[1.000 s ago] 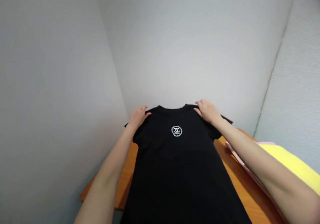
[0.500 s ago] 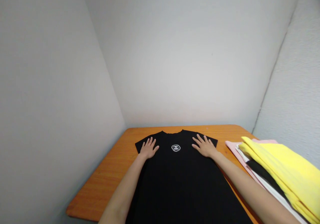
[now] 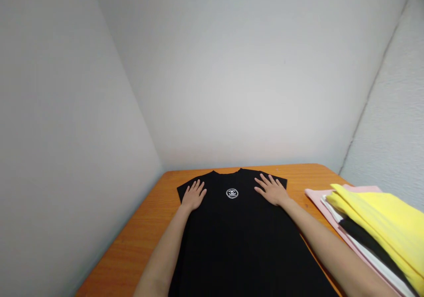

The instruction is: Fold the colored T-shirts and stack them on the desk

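Observation:
A black T-shirt lies spread flat, front side up, with its neckline toward the far wall and its lower end running out of view below. On its chest is a round white printed logo. Flat on the shirt near the left sleeve rests my left hand, fingers spread. My right hand lies on the cloth by the right sleeve, also with fingers apart. Neither hand grips the fabric.
The shirt lies on an orange-brown wooden table. To the right is a stack of folded clothes, with a yellow garment on top and black, white and pink ones beneath. Pale walls stand behind and at both sides.
The view has shifted slightly, so the clothes stack appears a little farther right. Both hands stay spread on the shirt, in nearly the same places.

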A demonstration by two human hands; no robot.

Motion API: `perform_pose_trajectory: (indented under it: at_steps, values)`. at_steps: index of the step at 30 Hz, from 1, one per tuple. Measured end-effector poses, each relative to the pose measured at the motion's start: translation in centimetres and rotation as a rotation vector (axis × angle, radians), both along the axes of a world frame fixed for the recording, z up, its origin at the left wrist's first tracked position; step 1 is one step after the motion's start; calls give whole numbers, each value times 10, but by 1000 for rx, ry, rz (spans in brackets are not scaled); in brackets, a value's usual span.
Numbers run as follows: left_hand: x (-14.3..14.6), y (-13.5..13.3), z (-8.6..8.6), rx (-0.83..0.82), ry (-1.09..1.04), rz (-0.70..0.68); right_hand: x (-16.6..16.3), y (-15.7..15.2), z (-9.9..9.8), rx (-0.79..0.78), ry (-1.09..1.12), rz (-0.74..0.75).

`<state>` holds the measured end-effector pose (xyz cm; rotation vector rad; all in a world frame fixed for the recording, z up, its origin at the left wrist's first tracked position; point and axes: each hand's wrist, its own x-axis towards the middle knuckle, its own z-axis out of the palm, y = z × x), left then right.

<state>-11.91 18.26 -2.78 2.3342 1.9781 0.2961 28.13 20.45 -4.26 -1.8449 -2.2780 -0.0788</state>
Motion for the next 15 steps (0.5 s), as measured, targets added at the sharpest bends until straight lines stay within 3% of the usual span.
perform_pose_trajectory:
  at_steps: [4,11,13,15]
  values:
    - [4,-6,11,71,-51,-29,-9,-9,13,60,-12,28]
    - [-15,-44,64,319,-151,-12,-25,-64,41,408,70,150]
    - [-19,-63,66,290,-150,-49,-27,-85,41,361,82,138]
    - [-18,-84,58,222,-137,-102,-31,-106,36,254,68,158]
